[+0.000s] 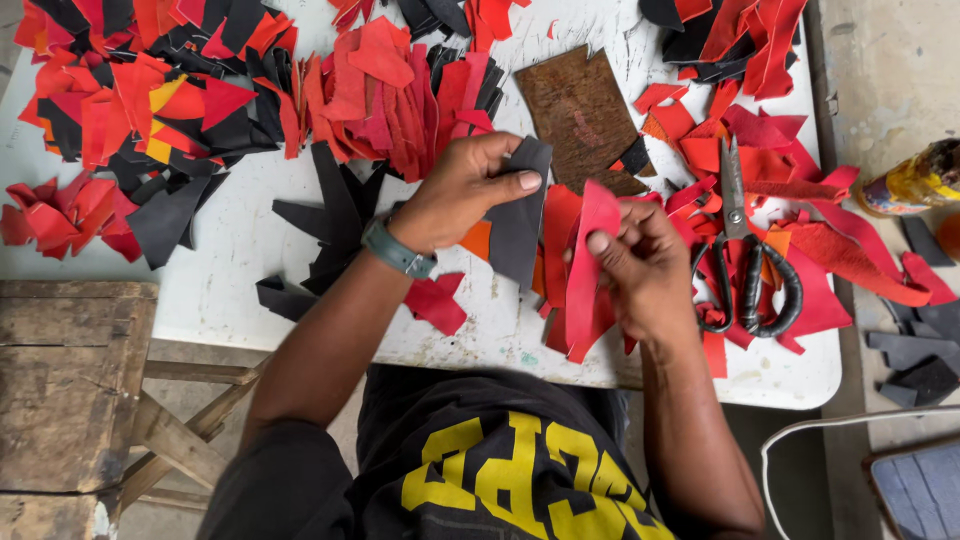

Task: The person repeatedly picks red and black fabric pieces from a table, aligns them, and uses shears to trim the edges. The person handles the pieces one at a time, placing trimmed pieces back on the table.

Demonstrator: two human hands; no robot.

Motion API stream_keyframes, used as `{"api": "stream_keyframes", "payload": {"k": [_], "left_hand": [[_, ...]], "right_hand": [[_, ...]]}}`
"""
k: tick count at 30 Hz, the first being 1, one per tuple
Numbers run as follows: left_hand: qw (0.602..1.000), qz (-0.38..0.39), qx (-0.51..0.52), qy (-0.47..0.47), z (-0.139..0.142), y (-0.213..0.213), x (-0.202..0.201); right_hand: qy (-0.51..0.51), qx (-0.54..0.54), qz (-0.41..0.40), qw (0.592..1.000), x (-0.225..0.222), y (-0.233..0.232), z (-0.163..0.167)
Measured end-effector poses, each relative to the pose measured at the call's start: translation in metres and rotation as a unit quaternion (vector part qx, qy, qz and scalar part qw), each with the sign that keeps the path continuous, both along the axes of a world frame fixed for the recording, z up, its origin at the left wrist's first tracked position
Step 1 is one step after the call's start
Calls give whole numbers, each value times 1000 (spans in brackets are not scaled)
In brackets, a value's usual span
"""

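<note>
- White, scuffed surface fills most of the head view, strewn with cut scraps of red and black leather-like sheet.
- Left hand, with a grey-green watch band at the wrist, pinches a dark grey, roughly rectangular piece of sheet material between thumb and fingers, near the middle of the surface.
- Right hand, just at 3 o'clock of the left, grips a long, curved red strip of the same material, thumb pressed on its face.
- Black-handled metal scissors lie closed on red scraps at 3 o'clock of the right hand, not touched.
- Brown, worn rectangular leather piece lies at 12 o'clock of the hands.
- Heaped red, black and yellow offcuts sit at 10 o'clock.
- Weathered wooden stool stands at 8 o'clock, off the surface.
</note>
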State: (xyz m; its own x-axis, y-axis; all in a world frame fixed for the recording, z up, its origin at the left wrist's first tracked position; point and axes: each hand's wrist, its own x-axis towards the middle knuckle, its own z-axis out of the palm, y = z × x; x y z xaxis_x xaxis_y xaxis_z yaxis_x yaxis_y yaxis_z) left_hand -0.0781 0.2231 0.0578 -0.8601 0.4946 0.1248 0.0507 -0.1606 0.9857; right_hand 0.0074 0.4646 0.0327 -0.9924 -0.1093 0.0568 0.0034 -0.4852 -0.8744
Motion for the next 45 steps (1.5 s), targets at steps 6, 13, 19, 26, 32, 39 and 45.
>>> {"api": "stream_keyframes", "payload": {"k": [6,13,19,26,32,39,45], "left_hand": [[1000,20,-19,-7,1,-6,47],[995,57,-55,64,-7,-8,36],[989,74,-87,89,-13,-6,37],[989,77,-82,94,-11,0,34],[991,69,-66,95,-12,-1,34],[986,82,-100,106,-13,-3,34],[984,93,-114,104,-12,-6,37]], "right_hand": [[-8,6,-1,1000,-11,-13,17],[23,33,19,999,-20,-28,28],[22,37,15,999,-21,-28,25],[16,48,3,999,-22,-29,26],[18,50,11,999,-21,-29,26],[18,74,4,997,-19,-32,26],[8,71,10,997,-18,-34,23]]}}
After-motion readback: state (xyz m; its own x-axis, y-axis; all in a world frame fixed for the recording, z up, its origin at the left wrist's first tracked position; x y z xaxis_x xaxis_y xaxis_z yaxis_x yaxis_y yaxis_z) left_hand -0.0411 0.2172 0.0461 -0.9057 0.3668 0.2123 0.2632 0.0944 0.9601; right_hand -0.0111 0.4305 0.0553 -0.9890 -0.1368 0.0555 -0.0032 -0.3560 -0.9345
